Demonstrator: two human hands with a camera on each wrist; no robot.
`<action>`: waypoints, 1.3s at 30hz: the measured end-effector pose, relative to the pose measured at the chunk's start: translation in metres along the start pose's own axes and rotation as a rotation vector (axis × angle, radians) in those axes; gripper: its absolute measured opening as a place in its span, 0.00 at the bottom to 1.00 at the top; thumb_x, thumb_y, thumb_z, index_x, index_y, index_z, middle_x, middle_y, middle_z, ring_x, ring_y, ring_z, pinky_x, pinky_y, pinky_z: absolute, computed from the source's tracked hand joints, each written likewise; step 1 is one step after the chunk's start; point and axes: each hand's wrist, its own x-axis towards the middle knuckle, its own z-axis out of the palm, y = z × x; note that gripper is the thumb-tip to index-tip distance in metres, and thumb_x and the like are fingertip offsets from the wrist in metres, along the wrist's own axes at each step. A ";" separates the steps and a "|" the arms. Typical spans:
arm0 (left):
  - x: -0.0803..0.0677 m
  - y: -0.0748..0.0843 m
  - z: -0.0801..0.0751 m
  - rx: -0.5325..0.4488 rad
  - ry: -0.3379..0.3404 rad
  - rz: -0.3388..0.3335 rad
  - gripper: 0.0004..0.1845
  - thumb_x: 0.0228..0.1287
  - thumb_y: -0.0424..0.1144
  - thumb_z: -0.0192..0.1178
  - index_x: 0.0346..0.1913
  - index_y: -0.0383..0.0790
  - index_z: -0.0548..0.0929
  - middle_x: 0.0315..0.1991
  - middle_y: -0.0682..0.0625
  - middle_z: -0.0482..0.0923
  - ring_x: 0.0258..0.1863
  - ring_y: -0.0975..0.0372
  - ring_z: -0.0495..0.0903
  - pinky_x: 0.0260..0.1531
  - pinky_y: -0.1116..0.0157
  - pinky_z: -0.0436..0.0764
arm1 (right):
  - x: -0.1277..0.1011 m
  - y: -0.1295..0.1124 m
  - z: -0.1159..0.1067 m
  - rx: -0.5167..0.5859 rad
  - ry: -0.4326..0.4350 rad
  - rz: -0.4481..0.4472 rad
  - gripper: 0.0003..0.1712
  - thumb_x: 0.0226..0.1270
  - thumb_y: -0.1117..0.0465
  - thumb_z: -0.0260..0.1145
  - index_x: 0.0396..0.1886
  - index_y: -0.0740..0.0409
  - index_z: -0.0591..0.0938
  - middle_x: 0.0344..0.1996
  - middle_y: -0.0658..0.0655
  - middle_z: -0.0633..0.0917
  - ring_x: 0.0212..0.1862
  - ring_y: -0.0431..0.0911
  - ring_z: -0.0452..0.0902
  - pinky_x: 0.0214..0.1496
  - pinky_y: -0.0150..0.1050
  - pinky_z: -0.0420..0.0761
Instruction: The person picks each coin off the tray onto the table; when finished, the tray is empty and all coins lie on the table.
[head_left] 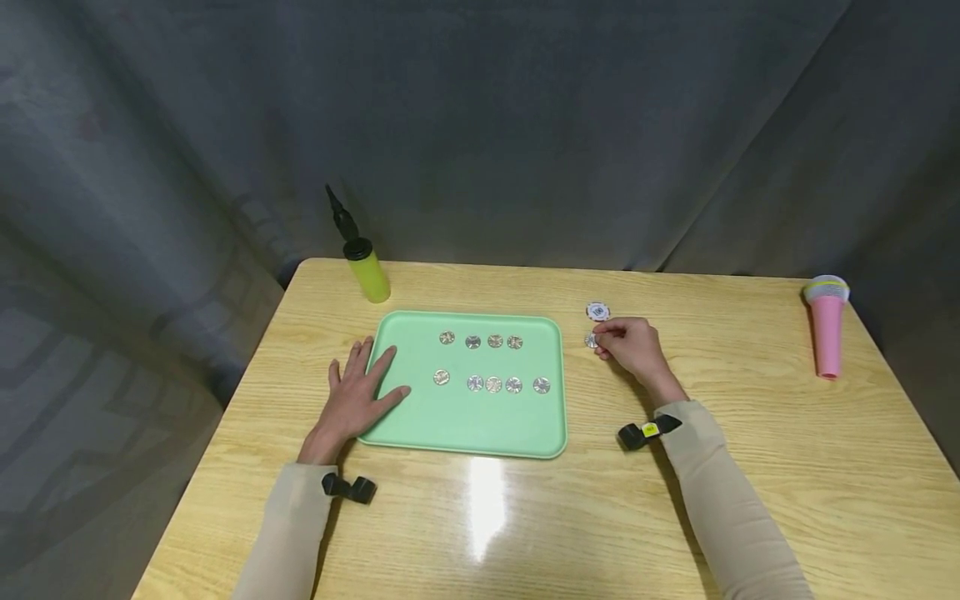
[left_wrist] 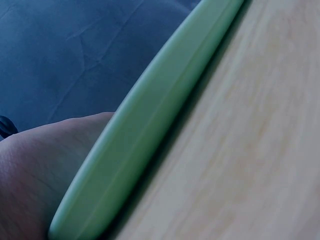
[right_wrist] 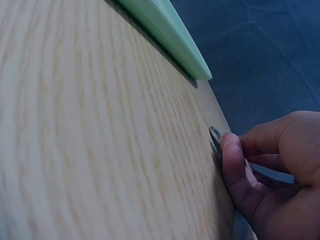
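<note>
Right hand [head_left: 633, 346] pinches chip [head_left: 592, 340]; left hand [head_left: 360, 396] flat on tray [head_left: 465, 417]

Bare wooden table [head_left: 750, 400] lies open right of the flat mint-green plastic tray [head_left: 465, 425] and along the near edge. The yellow-green bottle-shaped pump [head_left: 367, 271] stands at the far left; the pink plastic cup [head_left: 828, 329], apparently upside down, stands far right.

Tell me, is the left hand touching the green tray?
Touching. In the head view the left hand lies flat with its fingers over the near left corner of the green tray; the left wrist view shows skin against the tray's rim.
</note>
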 end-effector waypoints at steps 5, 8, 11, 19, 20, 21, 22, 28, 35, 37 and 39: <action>0.000 0.000 0.000 0.000 0.000 0.003 0.43 0.67 0.58 0.58 0.79 0.45 0.58 0.82 0.33 0.40 0.81 0.38 0.38 0.72 0.30 0.34 | 0.000 0.001 0.000 -0.001 -0.004 0.001 0.12 0.71 0.69 0.60 0.45 0.75 0.84 0.36 0.71 0.87 0.24 0.32 0.80 0.28 0.26 0.83; 0.000 0.000 0.001 0.004 0.001 0.006 0.43 0.67 0.57 0.59 0.79 0.45 0.58 0.81 0.34 0.40 0.81 0.38 0.38 0.72 0.30 0.35 | 0.000 0.001 -0.001 0.005 -0.010 0.005 0.12 0.72 0.69 0.60 0.46 0.75 0.84 0.37 0.72 0.87 0.24 0.32 0.80 0.29 0.27 0.83; 0.001 0.000 0.001 0.006 0.000 0.006 0.43 0.67 0.58 0.59 0.79 0.45 0.58 0.82 0.34 0.40 0.81 0.38 0.38 0.72 0.30 0.36 | -0.001 0.001 -0.003 0.005 -0.013 0.014 0.12 0.72 0.68 0.60 0.47 0.73 0.84 0.38 0.72 0.87 0.25 0.33 0.80 0.29 0.27 0.83; 0.002 0.000 0.001 0.008 0.004 0.002 0.42 0.67 0.58 0.59 0.79 0.44 0.59 0.81 0.34 0.41 0.81 0.38 0.39 0.72 0.30 0.35 | -0.002 -0.005 -0.010 0.000 -0.004 -0.005 0.13 0.71 0.66 0.62 0.47 0.72 0.85 0.39 0.72 0.87 0.26 0.35 0.81 0.30 0.29 0.83; 0.002 0.000 0.001 0.009 0.006 0.001 0.42 0.67 0.58 0.58 0.79 0.44 0.59 0.82 0.34 0.41 0.81 0.38 0.39 0.72 0.30 0.35 | -0.002 -0.007 -0.011 0.005 -0.005 -0.009 0.13 0.71 0.66 0.62 0.47 0.72 0.84 0.39 0.72 0.87 0.26 0.35 0.81 0.30 0.29 0.83; 0.002 -0.001 0.002 0.009 0.006 0.001 0.42 0.67 0.58 0.58 0.79 0.44 0.59 0.82 0.34 0.41 0.81 0.38 0.39 0.72 0.30 0.35 | -0.001 -0.009 -0.011 0.007 -0.007 -0.012 0.13 0.71 0.66 0.62 0.48 0.72 0.84 0.40 0.72 0.87 0.26 0.35 0.81 0.31 0.30 0.84; 0.002 -0.001 0.002 0.009 0.006 0.001 0.42 0.67 0.58 0.58 0.79 0.44 0.59 0.82 0.34 0.41 0.81 0.38 0.39 0.72 0.30 0.35 | -0.001 -0.012 -0.011 0.007 -0.010 -0.017 0.13 0.71 0.66 0.62 0.48 0.72 0.84 0.41 0.72 0.86 0.27 0.35 0.82 0.31 0.30 0.84; 0.002 -0.002 0.002 0.011 0.008 0.005 0.43 0.67 0.58 0.59 0.79 0.44 0.59 0.81 0.33 0.41 0.81 0.38 0.39 0.72 0.30 0.36 | 0.001 -0.030 -0.003 0.003 -0.037 -0.052 0.14 0.71 0.66 0.61 0.49 0.72 0.84 0.41 0.71 0.86 0.28 0.37 0.83 0.33 0.32 0.86; 0.001 -0.001 0.001 0.003 0.016 0.010 0.43 0.66 0.58 0.59 0.78 0.43 0.59 0.81 0.33 0.42 0.81 0.37 0.40 0.71 0.30 0.36 | 0.005 -0.049 0.019 0.022 -0.069 -0.065 0.13 0.71 0.65 0.62 0.48 0.70 0.85 0.39 0.69 0.87 0.30 0.45 0.84 0.35 0.35 0.86; 0.001 -0.001 0.001 0.004 0.015 0.009 0.43 0.66 0.58 0.59 0.78 0.44 0.59 0.81 0.33 0.42 0.81 0.37 0.40 0.71 0.30 0.36 | 0.006 -0.055 0.025 0.036 -0.085 -0.072 0.13 0.71 0.66 0.62 0.48 0.70 0.85 0.39 0.69 0.87 0.31 0.45 0.84 0.35 0.35 0.86; 0.001 -0.001 0.001 0.001 0.013 0.007 0.43 0.66 0.58 0.59 0.78 0.44 0.59 0.81 0.33 0.42 0.81 0.38 0.40 0.72 0.30 0.36 | 0.006 -0.060 0.032 0.053 -0.101 -0.077 0.13 0.71 0.66 0.62 0.48 0.70 0.85 0.40 0.69 0.86 0.31 0.44 0.83 0.35 0.35 0.86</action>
